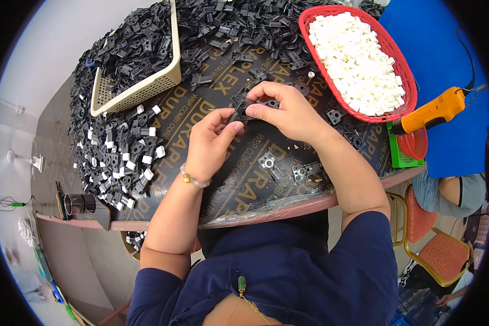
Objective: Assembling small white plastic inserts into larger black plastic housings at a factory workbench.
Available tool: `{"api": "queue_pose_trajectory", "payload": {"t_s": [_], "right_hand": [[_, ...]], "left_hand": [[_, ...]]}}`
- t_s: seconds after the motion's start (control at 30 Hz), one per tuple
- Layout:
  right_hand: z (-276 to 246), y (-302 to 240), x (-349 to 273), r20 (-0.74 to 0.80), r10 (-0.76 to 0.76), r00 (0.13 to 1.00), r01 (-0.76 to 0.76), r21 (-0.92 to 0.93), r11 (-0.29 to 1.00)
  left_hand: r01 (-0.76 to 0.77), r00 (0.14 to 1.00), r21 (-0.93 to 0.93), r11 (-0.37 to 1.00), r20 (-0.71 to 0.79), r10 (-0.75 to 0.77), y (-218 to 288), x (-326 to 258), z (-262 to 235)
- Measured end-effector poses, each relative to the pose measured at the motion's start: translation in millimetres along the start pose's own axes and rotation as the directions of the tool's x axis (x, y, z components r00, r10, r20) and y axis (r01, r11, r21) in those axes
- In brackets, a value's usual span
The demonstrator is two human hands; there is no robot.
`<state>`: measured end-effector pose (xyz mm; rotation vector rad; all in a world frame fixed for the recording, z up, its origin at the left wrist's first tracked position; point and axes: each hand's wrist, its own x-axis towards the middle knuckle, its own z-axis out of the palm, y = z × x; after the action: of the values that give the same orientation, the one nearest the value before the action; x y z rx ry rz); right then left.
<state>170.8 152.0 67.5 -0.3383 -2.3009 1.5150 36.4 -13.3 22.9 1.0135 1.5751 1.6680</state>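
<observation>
Over the middle of the table, my left hand and my right hand meet around a small black plastic part. Both hands pinch it between thumb and fingers, and the fingers cover much of its shape. Just in front of my hands lie two loose parts with grey faces, one black fitting nearer the middle and another fitting to its right. Black parts with white ends form a pile left of my left hand.
A cream basket full of black parts stands far left, amid a large heap of black parts. At the far right, a red basket holds white pieces. Beside it are an orange electric screwdriver and a green box. Another person sits at right.
</observation>
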Motion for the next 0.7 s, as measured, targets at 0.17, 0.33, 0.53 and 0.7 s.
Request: {"api": "queue_pose_trajectory", "payload": {"t_s": [0.17, 0.33, 0.53, 0.7], "right_hand": [[-1, -2, -2, 0.013, -0.074, 0.997, 0.074, 0.005, 0.997], [-49, -17, -3, -0.373, -0.151, 0.915, -0.028, -0.432, 0.901], [-137, 36, -19, -0.571, 0.000, 0.821, -0.552, -0.794, 0.255], [-129, 37, -11, -0.612, -0.137, 0.779, -0.541, -0.766, 0.348]], "left_hand": [[-0.009, 0.999, -0.033, 0.999, 0.036, 0.010, 8, -2, 1], [0.116, 0.992, -0.400, 0.909, -0.001, -0.127, 7, 0, -1], [0.103, 0.994, -0.605, 0.790, 0.037, -0.101, 3, 7, -5], [0.149, 0.988, -0.624, 0.767, 0.063, -0.141, 17, 3, -3]]}}
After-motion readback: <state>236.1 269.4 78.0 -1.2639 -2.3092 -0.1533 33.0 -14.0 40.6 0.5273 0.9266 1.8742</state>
